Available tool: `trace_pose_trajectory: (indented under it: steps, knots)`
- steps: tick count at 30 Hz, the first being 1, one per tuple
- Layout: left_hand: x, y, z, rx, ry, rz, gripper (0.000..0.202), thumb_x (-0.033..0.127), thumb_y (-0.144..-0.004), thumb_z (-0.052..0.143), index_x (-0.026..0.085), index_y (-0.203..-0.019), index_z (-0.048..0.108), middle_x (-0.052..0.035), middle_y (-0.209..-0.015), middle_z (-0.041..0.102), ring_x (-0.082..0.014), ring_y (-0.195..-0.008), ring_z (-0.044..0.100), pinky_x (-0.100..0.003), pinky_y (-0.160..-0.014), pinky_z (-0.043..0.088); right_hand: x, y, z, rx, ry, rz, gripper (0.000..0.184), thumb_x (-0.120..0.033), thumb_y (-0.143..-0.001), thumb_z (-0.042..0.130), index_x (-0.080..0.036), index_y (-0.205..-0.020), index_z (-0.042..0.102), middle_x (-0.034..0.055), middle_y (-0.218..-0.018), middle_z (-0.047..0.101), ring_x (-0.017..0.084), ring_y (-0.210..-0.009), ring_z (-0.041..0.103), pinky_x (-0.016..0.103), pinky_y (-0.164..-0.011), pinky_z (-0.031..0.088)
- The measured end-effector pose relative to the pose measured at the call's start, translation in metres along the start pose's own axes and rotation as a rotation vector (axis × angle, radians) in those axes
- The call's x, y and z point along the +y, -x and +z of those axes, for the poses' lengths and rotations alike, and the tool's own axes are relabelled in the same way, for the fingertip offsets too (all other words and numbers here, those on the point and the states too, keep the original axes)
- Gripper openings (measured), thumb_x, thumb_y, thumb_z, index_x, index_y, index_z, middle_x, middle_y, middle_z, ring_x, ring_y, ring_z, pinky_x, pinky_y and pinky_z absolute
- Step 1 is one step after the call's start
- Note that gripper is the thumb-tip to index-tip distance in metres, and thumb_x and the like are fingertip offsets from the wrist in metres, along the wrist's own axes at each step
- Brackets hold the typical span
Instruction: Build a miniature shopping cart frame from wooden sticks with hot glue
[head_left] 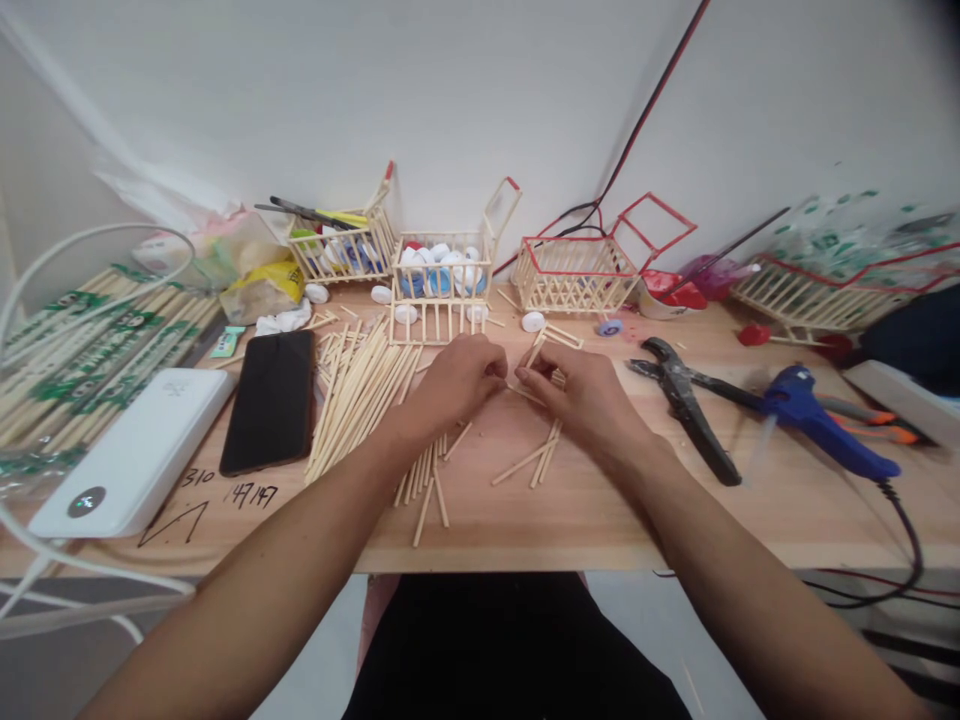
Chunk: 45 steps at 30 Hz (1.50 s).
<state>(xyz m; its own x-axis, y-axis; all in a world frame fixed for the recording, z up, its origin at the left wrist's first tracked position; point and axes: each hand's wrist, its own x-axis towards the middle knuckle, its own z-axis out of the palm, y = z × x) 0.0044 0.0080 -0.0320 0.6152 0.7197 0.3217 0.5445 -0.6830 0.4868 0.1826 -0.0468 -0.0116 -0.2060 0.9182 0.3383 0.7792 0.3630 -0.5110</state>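
My left hand [457, 380] and my right hand [577, 392] meet over the middle of the wooden table [600, 500], fingertips pinched together on a thin wooden stick [519, 390] held between them. A small stick frame [551, 345] lies just beyond my right hand. To the left of my left hand is a heap of long wooden sticks [352, 395]. Short cut sticks [427, 480] lie under my left wrist, and more short sticks [536, 460] rest near my right wrist.
Black pliers [686, 400] and a blue glue gun [817, 420] lie at the right. A black phone [271, 398] and white power bank [135, 450] sit at the left. Stick baskets [442, 270], one with bottle caps, and a red-edged basket [577, 272] line the wall.
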Motion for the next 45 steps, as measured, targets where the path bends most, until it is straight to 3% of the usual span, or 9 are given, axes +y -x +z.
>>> trace_pose_trajectory:
  steps: [8,27,37,45]
  knots:
    - [0.012,-0.001,0.001,-0.002,0.023,-0.004,0.010,0.009,-0.080,0.061,0.016,-0.078,0.069,-0.0036,-0.082,0.066,-0.0170,-0.082,0.058,-0.031,-0.079,0.043,0.004,0.000,0.002,-0.013,0.005,0.030,0.019,-0.028,-0.085,0.057,-0.017,-0.069,0.058,0.0015,-0.065,0.059,0.014,-0.062,0.049,0.026,-0.059,0.033]
    - [0.013,-0.003,-0.001,-0.001,0.059,-0.043,0.012,0.006,-0.076,0.061,0.014,-0.071,0.069,-0.0034,-0.077,0.066,-0.0156,-0.077,0.058,-0.028,-0.073,0.043,0.003,-0.001,0.007,0.062,0.036,0.051,0.026,-0.030,-0.084,0.058,-0.018,-0.062,0.051,0.0000,-0.060,0.054,0.013,-0.058,0.046,0.026,-0.057,0.030]
    - [-0.001,-0.002,0.004,0.035,0.073,0.017,0.014,0.005,-0.075,0.059,0.016,-0.073,0.069,-0.0025,-0.077,0.067,-0.0155,-0.077,0.059,-0.028,-0.073,0.042,0.005,-0.002,0.009,0.071,0.014,0.025,0.025,-0.027,-0.083,0.060,-0.018,-0.062,0.050,-0.0006,-0.060,0.054,0.012,-0.058,0.046,0.025,-0.056,0.031]
    - [-0.001,0.001,-0.007,0.033,0.043,-0.053,0.017,0.003,-0.074,0.055,0.015,-0.073,0.066,-0.0026,-0.075,0.066,-0.0152,-0.076,0.058,-0.027,-0.072,0.042,0.011,-0.001,0.010,0.047,0.036,0.012,0.028,-0.029,-0.085,0.059,-0.018,-0.061,0.049,-0.0016,-0.058,0.053,0.011,-0.056,0.044,0.025,-0.055,0.029]
